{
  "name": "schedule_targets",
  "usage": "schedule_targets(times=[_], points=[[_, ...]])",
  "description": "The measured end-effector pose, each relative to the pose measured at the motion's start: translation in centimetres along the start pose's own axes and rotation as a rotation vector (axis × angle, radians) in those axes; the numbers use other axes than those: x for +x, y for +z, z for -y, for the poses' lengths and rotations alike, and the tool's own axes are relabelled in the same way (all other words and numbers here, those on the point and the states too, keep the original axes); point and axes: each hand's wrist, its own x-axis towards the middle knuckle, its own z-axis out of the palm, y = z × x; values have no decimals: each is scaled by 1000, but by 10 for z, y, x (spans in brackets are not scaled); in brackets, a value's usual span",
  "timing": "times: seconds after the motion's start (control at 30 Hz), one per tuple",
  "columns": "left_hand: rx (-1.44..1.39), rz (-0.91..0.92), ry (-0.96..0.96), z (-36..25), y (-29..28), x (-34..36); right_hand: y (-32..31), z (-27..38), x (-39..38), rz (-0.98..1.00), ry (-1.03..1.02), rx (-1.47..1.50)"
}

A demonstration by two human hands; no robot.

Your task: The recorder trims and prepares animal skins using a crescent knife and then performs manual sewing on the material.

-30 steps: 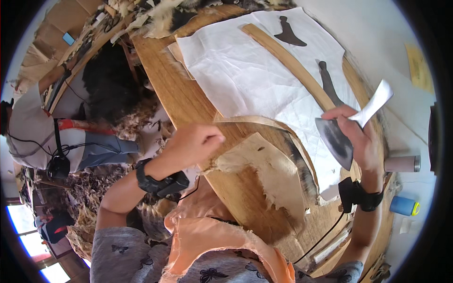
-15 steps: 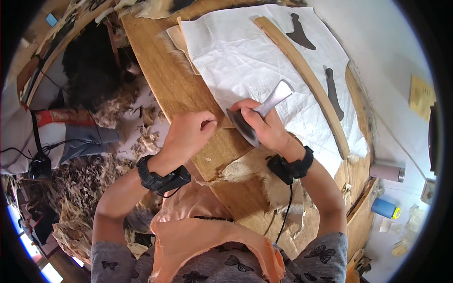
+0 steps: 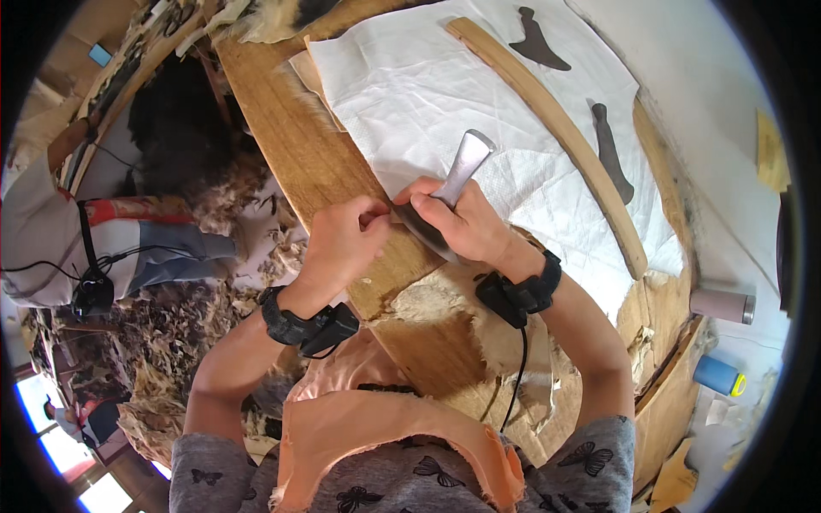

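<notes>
My right hand [image 3: 453, 222] grips a metal knife [image 3: 462, 162] with a flared silver handle pointing up and a dark curved blade beneath the fingers. My left hand [image 3: 349, 235] is just left of it near the bench edge, fingers curled, whatever they hold hidden. Both are over the wooden bench [image 3: 291, 145], just above a ragged pale hide piece [image 3: 436, 299]. Beyond lie a white sheet [image 3: 402, 85], a long curved wooden strip [image 3: 547, 128] and two dark blade-shaped pieces [image 3: 537, 51] [image 3: 612, 158]. A peach cloth [image 3: 376, 419] is draped across my front.
At the left a co-worker [image 3: 51, 231] in a pale top works at another bench; another person [image 3: 85, 419] is in the lower left. Heaps of fur scraps [image 3: 162, 342] lie below. A pink flask [image 3: 718, 305] and a blue cylindrical container [image 3: 718, 374] are at the right.
My right hand, with the knife, has moved from the right side of the sheet leftward to beside my left hand, which has shifted slightly left and up since a second ago.
</notes>
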Motion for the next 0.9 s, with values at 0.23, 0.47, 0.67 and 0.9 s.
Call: schedule_targets(times=[0.23,0.47,0.67,0.9], points=[[75,-8,-30,-3,6,-1,8,-3,1,-111,-155,-124],[67,-24,-69,-3,7,-1,11,-4,3,-127,-206,-170],[258,-148,125,12,20,0,14,-11,6,-178,-302,-328],[423,-293,555,29,27,3,21,-12,15,-260,-301,-341]])
